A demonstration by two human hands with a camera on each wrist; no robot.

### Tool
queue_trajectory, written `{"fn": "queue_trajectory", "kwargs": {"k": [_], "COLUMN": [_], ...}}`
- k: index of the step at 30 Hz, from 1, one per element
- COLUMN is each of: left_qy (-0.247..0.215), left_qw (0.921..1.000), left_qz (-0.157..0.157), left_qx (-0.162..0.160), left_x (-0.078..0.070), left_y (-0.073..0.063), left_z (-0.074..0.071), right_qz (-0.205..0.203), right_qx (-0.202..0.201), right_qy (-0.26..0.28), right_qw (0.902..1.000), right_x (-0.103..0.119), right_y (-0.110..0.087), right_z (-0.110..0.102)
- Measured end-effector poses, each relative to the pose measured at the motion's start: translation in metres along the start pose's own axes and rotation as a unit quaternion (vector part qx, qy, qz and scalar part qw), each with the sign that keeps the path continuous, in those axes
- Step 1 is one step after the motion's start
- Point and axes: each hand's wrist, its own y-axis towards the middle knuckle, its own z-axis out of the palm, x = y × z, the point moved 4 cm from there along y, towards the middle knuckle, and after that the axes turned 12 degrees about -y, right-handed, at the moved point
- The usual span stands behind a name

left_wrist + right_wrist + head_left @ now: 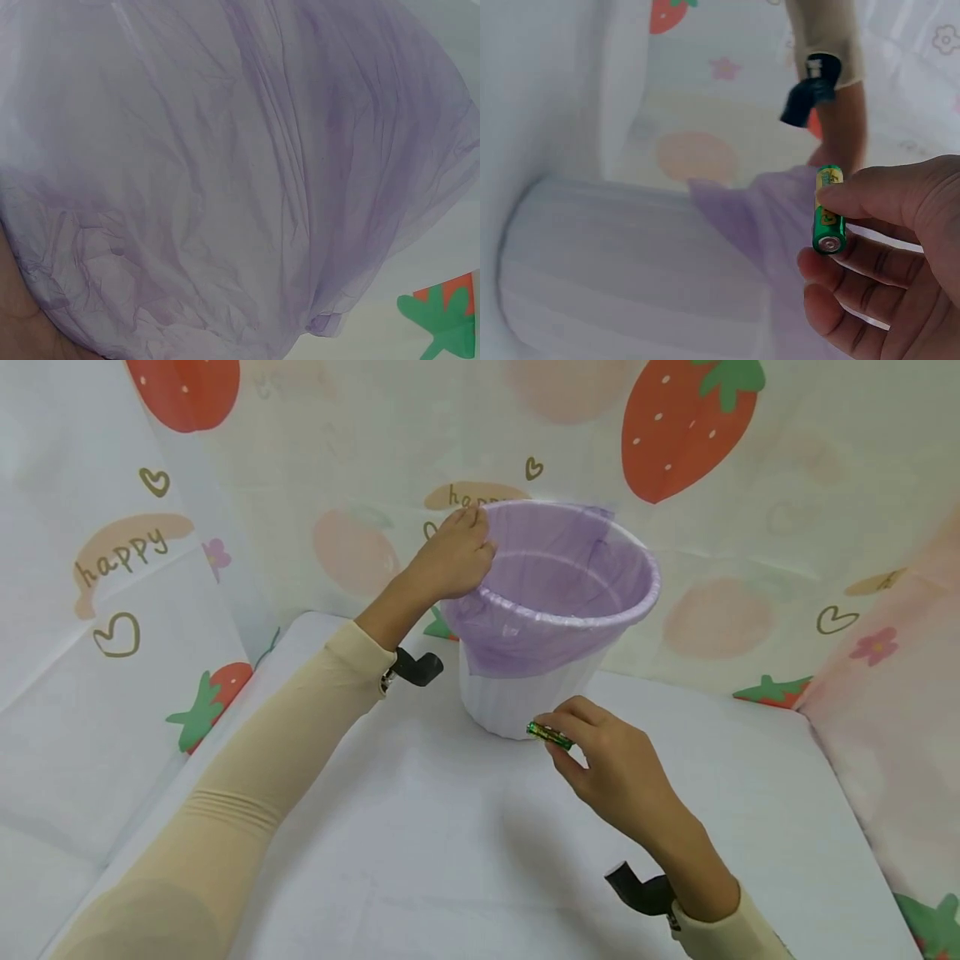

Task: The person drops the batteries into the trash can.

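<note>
A white trash bin [502, 702] lined with a thin purple bag [517, 647] stands tilted on the white surface. The bag is folded outward over its rim. My left hand [456, 553] grips the rim at the left, fingers over the edge; the left wrist view is mostly filled by the wrinkled bag [225, 150]. In front of the bin, my right hand [615, 768] pinches a small green and yellow battery [829, 210] between thumb and fingers. The battery is above the surface, outside the bin. The bin's bottom inside is hidden from the head view.
White cloth covers the table [390, 835]. Behind and at the sides hang cloth walls [570, 452] printed with strawberries, hearts and the word "happy". A black wrist camera [417, 667] sits on the left sleeve, another black camera [637, 889] on the right.
</note>
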Motion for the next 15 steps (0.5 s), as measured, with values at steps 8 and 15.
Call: {"fn": "queue_trajectory", "kwargs": {"k": [8,15], "left_qy": [-0.002,0.005], "left_qw": [1.0000,1.0000], "left_qz": [-0.001,0.007], "left_qx": [-0.004,-0.003], "left_x": [0.000,0.000], "left_y": [0.001,0.001], "left_z": [0.000,0.000], "right_qz": [-0.045,-0.061], "right_qx": [-0.036,-0.044], "right_qy": [-0.016,-0.025], "right_qw": [0.9982,0.9969], "right_x": [0.002,-0.004], "right_y": [0.022,0.043], "right_z": [-0.038,-0.062]}}
